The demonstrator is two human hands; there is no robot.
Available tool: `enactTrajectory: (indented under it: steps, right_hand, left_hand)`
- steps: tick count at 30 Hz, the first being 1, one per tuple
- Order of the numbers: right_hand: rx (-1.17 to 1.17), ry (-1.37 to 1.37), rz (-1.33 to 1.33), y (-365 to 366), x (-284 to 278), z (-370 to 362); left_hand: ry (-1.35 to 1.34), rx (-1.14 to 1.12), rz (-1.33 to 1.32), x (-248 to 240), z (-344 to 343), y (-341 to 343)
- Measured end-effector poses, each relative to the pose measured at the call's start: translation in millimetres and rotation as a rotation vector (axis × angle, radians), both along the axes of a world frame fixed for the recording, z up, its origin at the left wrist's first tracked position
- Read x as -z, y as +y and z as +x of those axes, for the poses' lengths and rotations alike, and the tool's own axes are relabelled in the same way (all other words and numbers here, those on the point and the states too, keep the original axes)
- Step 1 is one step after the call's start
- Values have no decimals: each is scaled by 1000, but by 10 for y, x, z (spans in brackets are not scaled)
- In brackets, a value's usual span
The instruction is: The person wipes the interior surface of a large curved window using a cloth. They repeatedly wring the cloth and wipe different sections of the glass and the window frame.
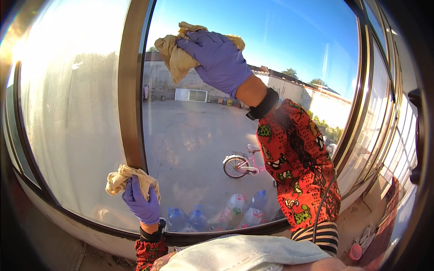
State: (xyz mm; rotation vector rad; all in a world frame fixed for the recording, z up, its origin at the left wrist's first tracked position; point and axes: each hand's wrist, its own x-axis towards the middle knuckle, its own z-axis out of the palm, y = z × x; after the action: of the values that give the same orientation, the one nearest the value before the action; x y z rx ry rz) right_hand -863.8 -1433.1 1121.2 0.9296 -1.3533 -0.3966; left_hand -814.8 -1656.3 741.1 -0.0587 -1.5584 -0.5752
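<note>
My right hand, in a purple glove, is raised to the upper part of the window pane. Its fingers are closed over a crumpled tan cloth that lies against the glass near the brown vertical frame bar. Lower down on the left, my left hand, gloved alike, grips a second tan cloth by the foot of that bar. A black band circles each wrist, and a red patterned sleeve covers the right forearm.
Several large plastic bottles stand behind the glass near its lower edge. Beyond it are a pink bicycle and a yard wall. A cloudy pane is at left. A pink container sits at lower right.
</note>
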Motion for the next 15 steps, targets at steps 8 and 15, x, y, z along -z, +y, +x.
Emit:
enactTrajectory:
  steps: [8, 15]
  right_hand:
    - [-17, -100, -673, 2165, -408, 346]
    - [157, -35, -1254, 4101, 265, 542]
  left_hand:
    - [-53, 24, 29, 286, -157, -314]
    - [21, 34, -10, 529, -421, -701]
